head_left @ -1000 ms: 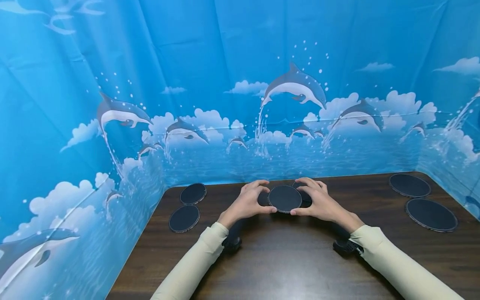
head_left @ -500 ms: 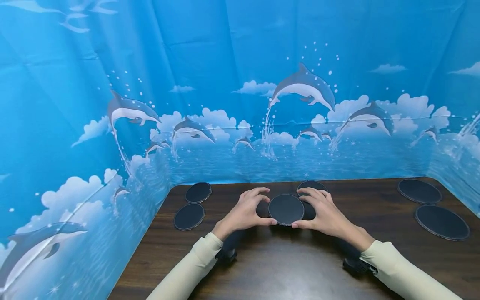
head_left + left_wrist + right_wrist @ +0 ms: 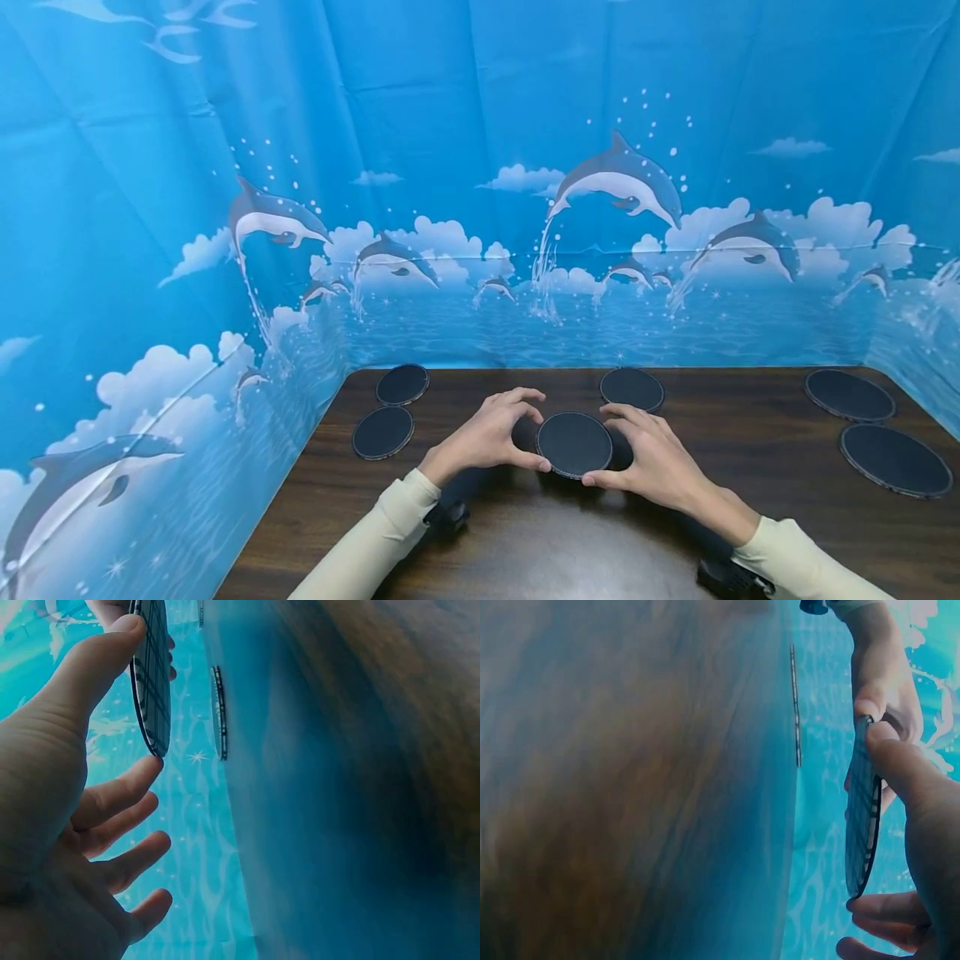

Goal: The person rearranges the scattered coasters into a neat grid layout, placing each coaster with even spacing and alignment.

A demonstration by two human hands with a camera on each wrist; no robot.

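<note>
A round black coaster (image 3: 574, 445) with a thin pale edge is held between both hands, front and centre over the table. My left hand (image 3: 483, 437) grips its left side, thumb at the near edge. My right hand (image 3: 660, 462) grips the opposite side in the same way, fingers curved round the rim. In the left wrist view the coaster (image 3: 152, 682) is raised off the table, and its underside shows a grid pattern. The right wrist view shows the coaster (image 3: 864, 817) edge-on, both thumbs on its near rim. Just behind lies another black coaster (image 3: 632, 389).
Two black coasters, one farther (image 3: 402, 384) and one nearer (image 3: 383, 432), lie at the table's left edge. On the right lie two more, a far coaster (image 3: 850, 394) and a near coaster (image 3: 896, 459). A blue dolphin curtain (image 3: 450, 167) rises behind the dark wooden table (image 3: 540, 542).
Both hands have drawn the held coaster nearer to me, away from the coaster behind it, which now shows almost fully. The head view has shifted slightly.
</note>
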